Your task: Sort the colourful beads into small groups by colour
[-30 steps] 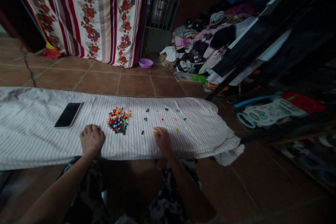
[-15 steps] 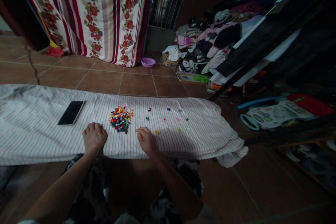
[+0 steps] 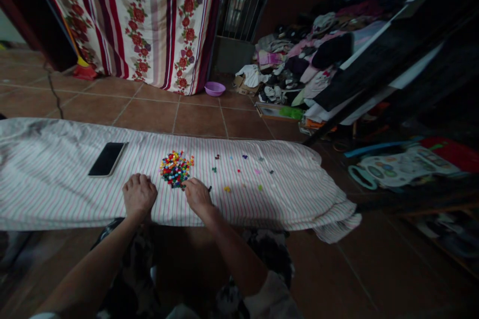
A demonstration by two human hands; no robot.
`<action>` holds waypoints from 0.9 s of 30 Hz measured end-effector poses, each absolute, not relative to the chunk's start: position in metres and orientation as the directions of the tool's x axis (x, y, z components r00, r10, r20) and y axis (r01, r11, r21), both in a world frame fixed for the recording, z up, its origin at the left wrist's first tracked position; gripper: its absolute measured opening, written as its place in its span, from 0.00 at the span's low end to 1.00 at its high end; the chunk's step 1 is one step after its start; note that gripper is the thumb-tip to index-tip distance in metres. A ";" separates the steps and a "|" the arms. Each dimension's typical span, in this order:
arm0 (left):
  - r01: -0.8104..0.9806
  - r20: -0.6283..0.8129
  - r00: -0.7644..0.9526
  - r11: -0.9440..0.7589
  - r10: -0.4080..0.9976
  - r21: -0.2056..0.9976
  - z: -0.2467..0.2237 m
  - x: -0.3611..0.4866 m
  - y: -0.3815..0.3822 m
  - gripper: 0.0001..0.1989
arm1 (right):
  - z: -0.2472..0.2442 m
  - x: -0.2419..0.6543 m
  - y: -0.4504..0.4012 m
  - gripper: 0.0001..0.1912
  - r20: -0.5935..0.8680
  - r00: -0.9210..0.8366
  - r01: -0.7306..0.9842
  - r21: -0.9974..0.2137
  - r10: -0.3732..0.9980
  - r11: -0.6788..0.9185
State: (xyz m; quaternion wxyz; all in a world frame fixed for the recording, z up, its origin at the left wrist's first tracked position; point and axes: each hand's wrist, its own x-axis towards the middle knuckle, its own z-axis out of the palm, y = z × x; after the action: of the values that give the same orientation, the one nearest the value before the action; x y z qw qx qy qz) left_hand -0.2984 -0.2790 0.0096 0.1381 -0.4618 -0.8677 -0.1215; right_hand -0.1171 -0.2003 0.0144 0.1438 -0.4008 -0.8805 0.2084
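Observation:
A pile of tiny colourful beads (image 3: 175,168) lies on a striped cloth (image 3: 292,199). My right hand (image 3: 198,195) is at the pile's lower right edge, thumb and fingers pinched together; anything between the fingertips is too small to make out. My left hand (image 3: 139,194) rests palm down on the cloth, left of the pile, fingers lying slightly bent and holding nothing. Small groups of single colours are spread right of the pile: yellow beads (image 3: 227,189), dark green beads (image 3: 214,169), purple beads (image 3: 245,157), lime green beads (image 3: 260,187) and several others.
A dark-screened phone (image 3: 108,159) lies on the cloth, left of my left hand. Beyond the cloth, a purple basin (image 3: 215,89) stands on the tiled floor before a floral curtain (image 3: 157,25). Heaped clothes (image 3: 295,60) are at the back right.
My right hand has moved left to the pile's edge. Dark beads now show just right of it. My left hand stays on the cloth, and the whole view has shifted slightly.

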 end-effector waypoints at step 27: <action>0.834 0.328 -0.540 0.546 0.775 0.083 0.019 -0.293 -0.281 0.14 | 0.016 -0.108 -0.204 0.11 0.203 -0.570 0.615 -0.538 0.796 0.577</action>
State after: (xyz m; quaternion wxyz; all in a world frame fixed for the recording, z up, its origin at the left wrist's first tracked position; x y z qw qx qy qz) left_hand -0.2934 -0.2808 0.0191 0.1273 -0.4623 -0.8700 -0.1151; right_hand -0.1076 -0.2042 0.0161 0.2174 -0.4097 -0.8610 0.2087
